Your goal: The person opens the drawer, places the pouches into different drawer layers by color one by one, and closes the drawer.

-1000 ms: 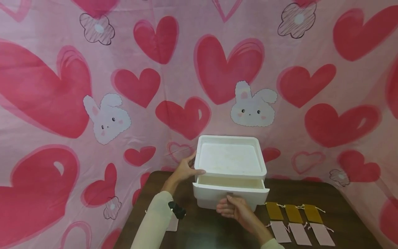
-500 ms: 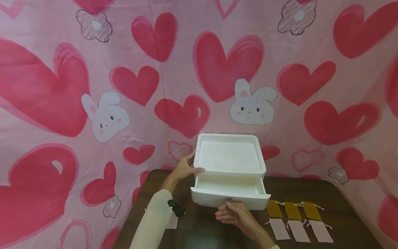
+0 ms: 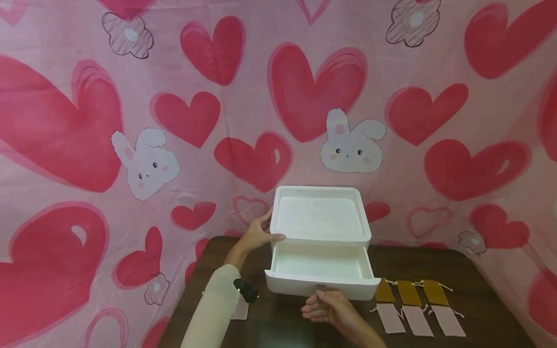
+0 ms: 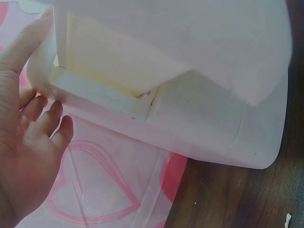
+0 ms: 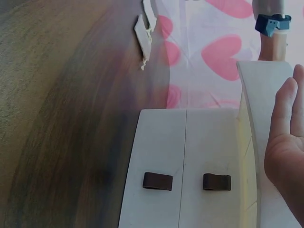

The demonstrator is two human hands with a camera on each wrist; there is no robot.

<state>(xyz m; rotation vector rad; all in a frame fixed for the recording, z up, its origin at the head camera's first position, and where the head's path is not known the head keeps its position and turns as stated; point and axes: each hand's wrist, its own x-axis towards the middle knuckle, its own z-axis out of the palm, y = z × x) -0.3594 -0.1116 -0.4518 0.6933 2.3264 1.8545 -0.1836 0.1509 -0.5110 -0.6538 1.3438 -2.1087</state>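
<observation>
A white drawer unit (image 3: 322, 217) with a shallow, tray-like top stands on the dark wooden table. Its top drawer (image 3: 296, 284) is pulled out, showing a bare white inside. My left hand (image 3: 254, 236) holds the unit's left side, thumb on the top's front edge; the left wrist view shows its bent fingers (image 4: 45, 118) along the side. My right hand (image 3: 335, 311) pinches the brown pull tab (image 3: 321, 287) at the middle of the drawer front. Two lower drawers (image 5: 156, 142), each with a brown loop pull (image 5: 217, 182), stay closed in the right wrist view.
To the right lie a row of mustard drawstring pouches (image 3: 408, 293) and a row of pale pink ones (image 3: 417, 320). Another pale pouch (image 3: 241, 310) lies left, partly behind my left forearm. A pink heart-print cloth (image 3: 248, 63) hangs behind the table.
The right hand has drawn the top drawer toward me, from slightly out to well out, exposing more of its inside. The left hand keeps its hold on the unit.
</observation>
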